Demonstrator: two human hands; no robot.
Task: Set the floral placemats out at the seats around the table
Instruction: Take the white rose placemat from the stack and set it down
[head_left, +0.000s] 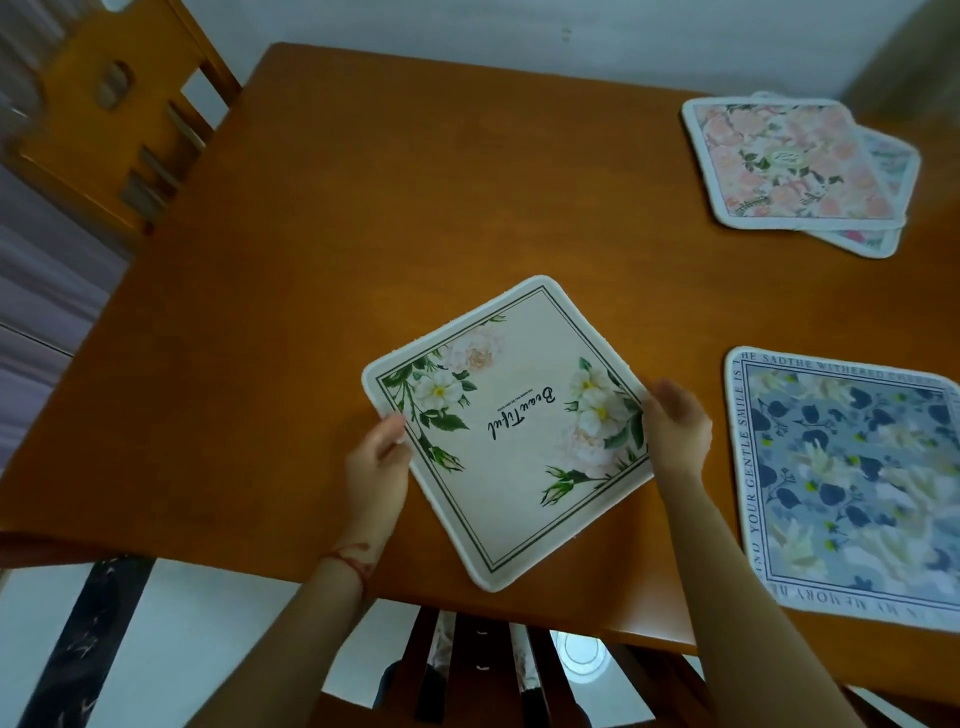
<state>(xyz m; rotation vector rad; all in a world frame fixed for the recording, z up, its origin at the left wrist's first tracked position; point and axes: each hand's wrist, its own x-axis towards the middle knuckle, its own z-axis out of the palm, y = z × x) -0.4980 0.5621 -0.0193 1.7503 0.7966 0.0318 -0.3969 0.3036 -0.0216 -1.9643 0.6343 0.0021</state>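
A cream placemat (511, 441) with white flowers and the word "Beautiful" lies turned at an angle near the table's front edge. My left hand (376, 462) grips its left side, and my right hand (675, 426) grips its right side. To the right lies a blue-grey floral placemat (852, 483) with lettering round its border. At the back right a pink floral placemat (789, 161) rests on top of another mat (883, 208), of which only the edges show.
The brown wooden table (363, 234) fills most of the view. A wooden chair (119, 119) stands at the far left corner. Another chair's back (478, 665) shows just below the front edge, under my arms. A pale wall runs behind the table.
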